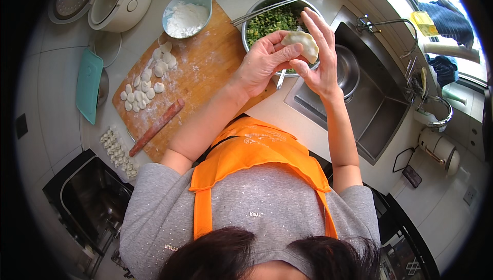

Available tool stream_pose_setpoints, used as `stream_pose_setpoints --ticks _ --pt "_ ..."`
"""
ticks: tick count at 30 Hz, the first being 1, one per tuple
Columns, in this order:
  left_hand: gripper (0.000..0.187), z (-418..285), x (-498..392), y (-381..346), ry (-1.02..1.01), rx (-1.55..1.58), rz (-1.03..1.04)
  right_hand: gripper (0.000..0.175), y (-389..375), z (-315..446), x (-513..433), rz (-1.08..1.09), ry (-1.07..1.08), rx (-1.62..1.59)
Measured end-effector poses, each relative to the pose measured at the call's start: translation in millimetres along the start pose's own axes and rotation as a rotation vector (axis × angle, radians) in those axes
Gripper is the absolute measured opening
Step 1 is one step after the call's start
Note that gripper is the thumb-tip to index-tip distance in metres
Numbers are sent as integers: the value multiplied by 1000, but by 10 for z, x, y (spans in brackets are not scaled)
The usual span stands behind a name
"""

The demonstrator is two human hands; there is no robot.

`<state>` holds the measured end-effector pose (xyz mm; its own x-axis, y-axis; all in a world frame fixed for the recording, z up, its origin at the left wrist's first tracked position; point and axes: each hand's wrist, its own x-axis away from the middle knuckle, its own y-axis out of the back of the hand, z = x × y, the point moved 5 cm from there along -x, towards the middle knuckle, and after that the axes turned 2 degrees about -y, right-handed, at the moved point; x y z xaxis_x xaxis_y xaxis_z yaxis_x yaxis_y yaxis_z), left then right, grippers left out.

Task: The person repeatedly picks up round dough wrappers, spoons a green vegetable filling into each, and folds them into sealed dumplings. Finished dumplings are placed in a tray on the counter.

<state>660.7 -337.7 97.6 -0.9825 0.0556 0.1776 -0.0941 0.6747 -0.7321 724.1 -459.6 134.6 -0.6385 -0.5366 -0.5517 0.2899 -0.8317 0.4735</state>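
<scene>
My left hand pinches a folded, pleated dumpling between thumb and fingers. Beside it, my right hand is raised with its fingers apart, close to the dumpling's right edge; whether it touches is hard to tell. Both hands are over the rim of a metal bowl of chopped green and yellow filling. Metal chopsticks lie across that bowl, and a spoon handle sticks out at its near side. Several small dough pieces lie on the floured wooden board, with a rolling pin near its left edge.
A blue scoop of flour rests at the board's far edge. Formed dumplings stand in rows at left. Right of the bowl is a sink holding a metal basin. A white cooker stands far left.
</scene>
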Motion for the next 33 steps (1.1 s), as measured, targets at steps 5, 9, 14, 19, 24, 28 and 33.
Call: stream_pose_setpoints --ticks 5,9,14,19,24,28,33 --pt "34 -1 32 -112 -24 46 39 50 -47 28 -60 -42 -4 -34" --pt "35 -21 25 -130 -75 -49 30 49 -78 79 -155 -61 -77 -102" --pt "60 -30 -26 -140 -343 -135 105 60 -95 187 -231 -103 -210 -274" --pt "81 106 -221 -234 -377 -325 34 57 -146 166 -227 -108 -455 -572" --pt "64 53 -289 -314 -272 -332 -28 54 -113 80 -261 -90 -503 -655" --pt "58 -90 -275 -355 -232 -344 -48 52 -102 21 -214 -42 -669 -808" --pt "57 -243 -234 -447 -210 -418 -5 53 -6 111 -316 91 -445 -541"
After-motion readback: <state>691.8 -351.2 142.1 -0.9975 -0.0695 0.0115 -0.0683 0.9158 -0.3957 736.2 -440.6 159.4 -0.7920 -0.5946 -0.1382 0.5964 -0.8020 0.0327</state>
